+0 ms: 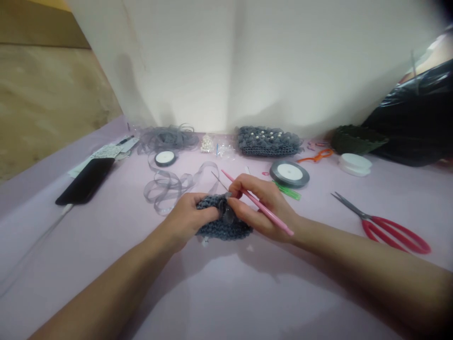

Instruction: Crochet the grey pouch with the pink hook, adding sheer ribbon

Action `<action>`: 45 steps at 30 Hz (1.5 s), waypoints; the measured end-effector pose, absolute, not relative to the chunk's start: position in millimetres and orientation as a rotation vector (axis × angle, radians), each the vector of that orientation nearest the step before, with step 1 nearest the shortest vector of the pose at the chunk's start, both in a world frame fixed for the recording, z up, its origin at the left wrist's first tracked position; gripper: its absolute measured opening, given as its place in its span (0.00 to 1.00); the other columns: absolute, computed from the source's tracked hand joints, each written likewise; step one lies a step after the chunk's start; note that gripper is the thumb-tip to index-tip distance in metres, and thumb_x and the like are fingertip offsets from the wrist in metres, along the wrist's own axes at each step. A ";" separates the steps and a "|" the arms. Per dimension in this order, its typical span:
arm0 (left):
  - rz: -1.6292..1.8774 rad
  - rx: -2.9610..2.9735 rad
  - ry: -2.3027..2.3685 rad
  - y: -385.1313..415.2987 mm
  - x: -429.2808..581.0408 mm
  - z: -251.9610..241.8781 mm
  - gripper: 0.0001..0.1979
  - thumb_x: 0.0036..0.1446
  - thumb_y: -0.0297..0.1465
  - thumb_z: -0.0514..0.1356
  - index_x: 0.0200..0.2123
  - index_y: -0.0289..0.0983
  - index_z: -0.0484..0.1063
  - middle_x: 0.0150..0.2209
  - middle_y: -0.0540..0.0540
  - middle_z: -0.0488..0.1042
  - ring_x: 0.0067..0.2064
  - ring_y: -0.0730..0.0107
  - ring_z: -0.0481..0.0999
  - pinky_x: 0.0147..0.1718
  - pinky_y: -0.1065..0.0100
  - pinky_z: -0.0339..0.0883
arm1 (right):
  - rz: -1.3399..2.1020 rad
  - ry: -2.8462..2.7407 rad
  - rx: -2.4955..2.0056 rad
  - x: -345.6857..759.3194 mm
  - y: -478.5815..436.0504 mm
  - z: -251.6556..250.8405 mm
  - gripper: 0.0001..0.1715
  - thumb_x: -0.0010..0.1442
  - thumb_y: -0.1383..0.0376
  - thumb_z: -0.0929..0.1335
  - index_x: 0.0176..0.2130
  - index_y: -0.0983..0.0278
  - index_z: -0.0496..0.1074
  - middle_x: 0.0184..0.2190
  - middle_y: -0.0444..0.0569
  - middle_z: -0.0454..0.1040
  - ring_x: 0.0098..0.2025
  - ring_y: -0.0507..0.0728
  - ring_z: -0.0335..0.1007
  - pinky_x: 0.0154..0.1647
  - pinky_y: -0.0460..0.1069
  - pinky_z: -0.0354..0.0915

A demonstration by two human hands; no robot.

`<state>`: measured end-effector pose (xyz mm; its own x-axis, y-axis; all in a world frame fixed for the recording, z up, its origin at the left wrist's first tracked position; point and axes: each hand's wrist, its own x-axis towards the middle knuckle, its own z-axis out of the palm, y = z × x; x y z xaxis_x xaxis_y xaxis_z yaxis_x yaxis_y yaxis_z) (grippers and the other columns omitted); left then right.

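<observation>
My left hand (187, 215) is closed on the left edge of a small grey crocheted piece (222, 226) lying on the lilac tabletop (226, 293). My right hand (262, 205) pinches the piece's top edge and grips a pink crochet hook (258, 203), which slants from upper left to lower right across my fingers. A thin metal needle tip (217, 180) sticks up just left of the hook. Sheer grey ribbon (170, 186) trails in loops from the piece toward the upper left.
A black phone (87, 180) lies at left. Ribbon spools (165, 158) (289, 173), a finished grey beaded piece (267, 140), a bead bag (207, 143), a white tub (355, 164) and a dark green knit (356, 138) line the back. Red-handled scissors (385, 226) lie at right.
</observation>
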<state>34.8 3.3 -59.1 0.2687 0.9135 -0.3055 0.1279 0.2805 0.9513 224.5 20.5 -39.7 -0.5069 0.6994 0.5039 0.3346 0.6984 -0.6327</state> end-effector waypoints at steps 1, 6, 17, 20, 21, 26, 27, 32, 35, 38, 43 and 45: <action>0.739 1.173 1.181 3.1 34.8 -59.2 0.03 0.46 0.28 0.60 0.27 0.35 0.71 0.22 0.51 0.67 0.22 0.72 0.68 0.23 0.69 0.65 | 0.594 -2.122 -0.790 224.3 20.2 -40.0 0.04 0.58 0.69 0.65 0.30 0.64 0.66 0.25 0.43 0.67 0.27 0.50 0.61 0.31 0.47 0.59; 0.751 1.193 1.185 2.2 34.5 -60.1 0.03 0.46 0.29 0.61 0.26 0.35 0.71 0.22 0.51 0.68 0.23 0.73 0.69 0.24 0.70 0.65 | 0.560 -2.111 -0.779 223.0 21.5 -41.9 0.04 0.57 0.68 0.66 0.30 0.64 0.65 0.26 0.43 0.66 0.27 0.50 0.60 0.32 0.48 0.59; 0.916 1.051 1.203 9.0 33.1 -60.0 0.04 0.43 0.29 0.63 0.24 0.33 0.72 0.21 0.50 0.70 0.23 0.73 0.70 0.24 0.71 0.63 | 0.439 -2.131 -0.533 231.0 9.4 -42.1 0.14 0.61 0.72 0.59 0.46 0.61 0.66 0.37 0.49 0.71 0.38 0.56 0.67 0.39 0.53 0.63; 0.958 1.066 1.179 10.5 31.5 -60.5 0.04 0.45 0.28 0.62 0.25 0.33 0.72 0.22 0.50 0.70 0.24 0.75 0.68 0.24 0.73 0.61 | 0.340 -2.209 -0.435 228.0 7.2 -43.9 0.14 0.59 0.75 0.60 0.41 0.62 0.67 0.32 0.48 0.70 0.33 0.55 0.64 0.35 0.52 0.62; 0.966 1.070 1.169 10.7 31.0 -61.0 0.04 0.45 0.28 0.62 0.25 0.33 0.73 0.23 0.50 0.71 0.24 0.74 0.69 0.25 0.73 0.62 | 0.310 -2.215 -0.448 226.9 7.5 -44.1 0.13 0.59 0.75 0.60 0.39 0.62 0.67 0.30 0.47 0.69 0.31 0.54 0.63 0.33 0.52 0.61; 0.968 1.092 1.205 10.1 29.6 -63.1 0.04 0.45 0.29 0.62 0.27 0.33 0.74 0.23 0.50 0.72 0.25 0.72 0.71 0.27 0.70 0.66 | 0.237 -2.225 -0.520 224.3 11.1 -44.1 0.12 0.59 0.76 0.60 0.36 0.62 0.67 0.26 0.46 0.68 0.29 0.53 0.61 0.32 0.51 0.59; 0.970 1.102 1.217 10.0 29.5 -63.2 0.04 0.45 0.29 0.62 0.27 0.33 0.74 0.23 0.50 0.71 0.25 0.72 0.70 0.27 0.70 0.66 | 0.234 -2.219 -0.528 224.4 11.4 -44.5 0.12 0.59 0.76 0.60 0.36 0.62 0.68 0.26 0.46 0.68 0.29 0.53 0.61 0.33 0.51 0.59; 0.969 1.156 1.303 10.5 30.0 -62.7 0.05 0.44 0.30 0.62 0.27 0.34 0.74 0.24 0.50 0.71 0.25 0.71 0.70 0.27 0.70 0.67 | 0.241 -2.202 -0.569 224.7 11.6 -46.7 0.12 0.60 0.76 0.60 0.36 0.63 0.68 0.27 0.46 0.68 0.29 0.54 0.61 0.33 0.51 0.58; 0.965 1.193 1.326 10.7 30.4 -63.0 0.05 0.45 0.29 0.61 0.28 0.34 0.74 0.25 0.50 0.71 0.26 0.71 0.70 0.28 0.69 0.67 | 0.224 -2.206 -0.579 224.3 12.4 -46.7 0.11 0.60 0.75 0.60 0.36 0.63 0.68 0.27 0.47 0.69 0.30 0.54 0.62 0.34 0.51 0.58; 0.967 1.226 1.319 10.0 30.3 -63.4 0.06 0.46 0.29 0.61 0.29 0.34 0.74 0.25 0.50 0.71 0.27 0.71 0.70 0.28 0.69 0.67 | 0.213 -2.217 -0.584 224.3 14.1 -48.1 0.11 0.61 0.75 0.60 0.37 0.64 0.68 0.27 0.47 0.69 0.30 0.54 0.62 0.34 0.51 0.59; 0.944 1.310 1.375 8.2 31.3 -59.3 0.06 0.47 0.31 0.60 0.29 0.34 0.73 0.26 0.50 0.70 0.28 0.69 0.70 0.27 0.70 0.64 | 0.217 -2.163 -0.605 225.7 16.3 -54.3 0.13 0.62 0.73 0.60 0.45 0.63 0.66 0.32 0.47 0.71 0.33 0.54 0.66 0.37 0.52 0.61; 0.939 1.360 1.409 7.1 32.2 -56.7 0.05 0.47 0.31 0.60 0.29 0.35 0.73 0.25 0.51 0.70 0.28 0.70 0.69 0.26 0.71 0.62 | 0.248 -2.172 -0.618 226.5 16.6 -55.5 0.16 0.63 0.71 0.60 0.50 0.63 0.65 0.34 0.48 0.71 0.35 0.55 0.67 0.40 0.52 0.63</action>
